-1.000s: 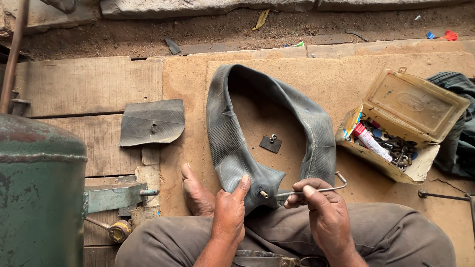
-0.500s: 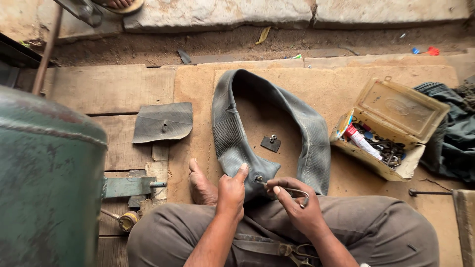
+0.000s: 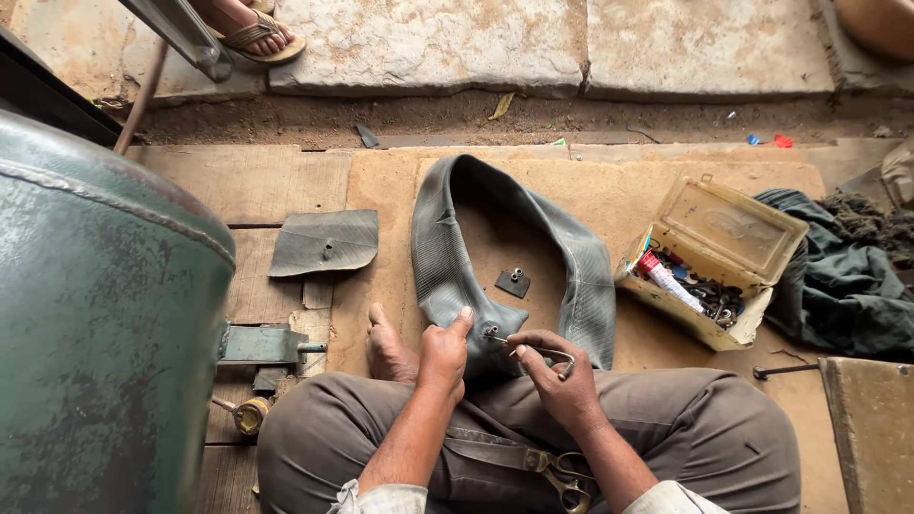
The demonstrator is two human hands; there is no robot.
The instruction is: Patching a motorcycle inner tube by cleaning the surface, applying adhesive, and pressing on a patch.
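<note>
Seated cross-legged on wooden floor boards point(image 3: 248, 181), limp grey rubber inner tube point(image 3: 447, 247) looped flat on brown board point(image 3: 609, 190) just ahead of knees. Left hand point(image 3: 443, 354) closed on near fold of tube, thumb up, pinching rubber round small metal valve stem point(image 3: 490, 333). Right hand point(image 3: 562, 381) curled shut on thin bent metal tool point(image 3: 552, 356), tip touching valve. Pair of scissors point(image 3: 562, 476) resting in lap. Small dark square patch with metal fitting point(image 3: 514, 282) lying inside the loop; flat grey rubber offcut point(image 3: 324, 243) off to the left. Open tan plastic box of small parts point(image 3: 709, 262) near right knee, dark green cloth point(image 3: 838, 286) beside it. Large green metal tank point(image 3: 95, 324) close on left; someone else's sandalled foot point(image 3: 252, 33) on stone slab at top. Risks, as judged: tool slipping off valve and jabbing left thumb or nicking rubber, since grip sits very close; valve core dropping into gaps between boards; scissors in lap snagging on any leg shift.
</note>
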